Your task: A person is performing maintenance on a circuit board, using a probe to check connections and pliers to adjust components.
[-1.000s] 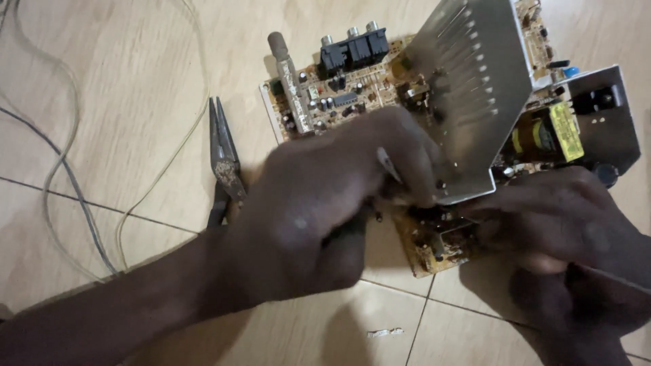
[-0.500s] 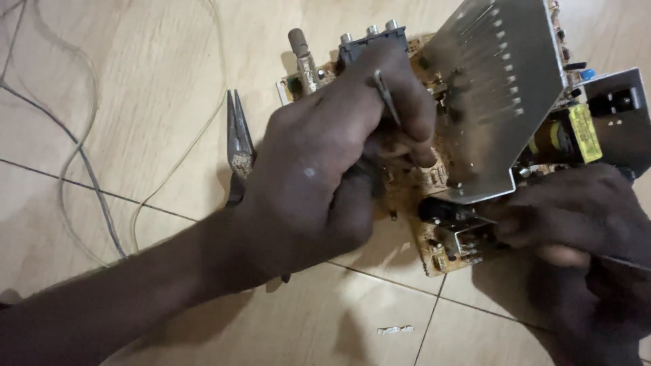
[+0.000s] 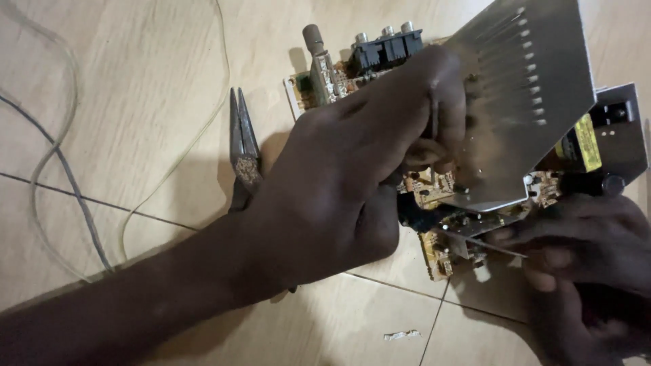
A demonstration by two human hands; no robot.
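The single head-worn camera looks steeply down and slightly forward at close range onto the tiled floor [image 3: 135,102], its frame filled by the left hand [image 3: 339,183], the right hand [image 3: 583,251] and the circuit board [image 3: 434,190].

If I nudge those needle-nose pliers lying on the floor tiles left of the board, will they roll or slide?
The pliers lie flat on the smooth tile floor, so they would probably slide, not roll. They look like solid metal, likely stiff and heavy for their size. Their handles are hidden under the left hand, so clearance there is unclear.
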